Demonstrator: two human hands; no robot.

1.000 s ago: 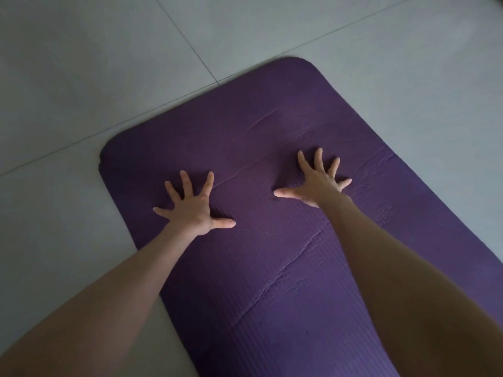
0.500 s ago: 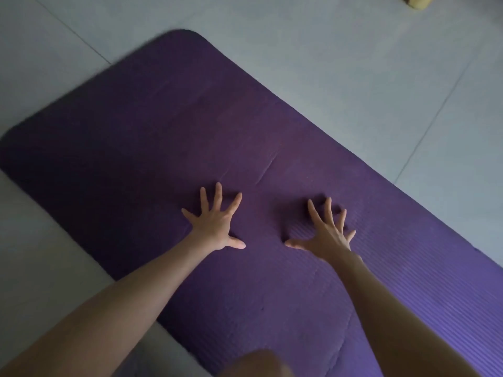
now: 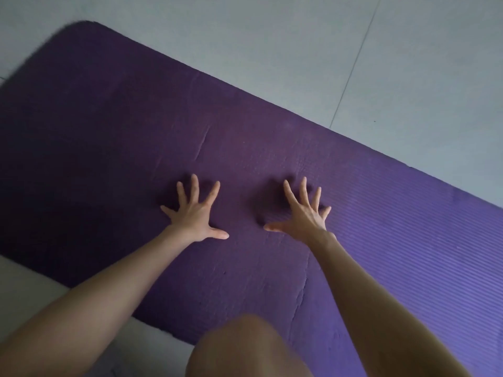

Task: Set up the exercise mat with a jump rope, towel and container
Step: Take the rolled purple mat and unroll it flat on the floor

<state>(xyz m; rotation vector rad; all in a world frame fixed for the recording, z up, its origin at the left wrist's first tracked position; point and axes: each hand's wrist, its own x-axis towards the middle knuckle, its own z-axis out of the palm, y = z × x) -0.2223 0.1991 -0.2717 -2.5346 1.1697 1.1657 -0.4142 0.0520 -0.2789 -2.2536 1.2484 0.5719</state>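
Observation:
A purple ribbed exercise mat (image 3: 109,131) lies flat on the floor, running from the upper left to the lower right. My left hand (image 3: 194,213) rests palm down on the mat's middle, fingers spread wide and holding nothing. My right hand (image 3: 304,213) lies beside it on the mat, a short gap between the two thumbs, fingers also spread and empty. Shallow creases mark the mat near both hands. No jump rope, towel or container is in view.
Pale grey floor tiles (image 3: 299,36) with thin grout lines surround the mat. A bare knee (image 3: 245,349) rises at the bottom edge, over the mat's near border.
Both hands have slid along the mat away from its rounded end, staying flat and spread. The view has swung right and closer, and my knee has come into the picture.

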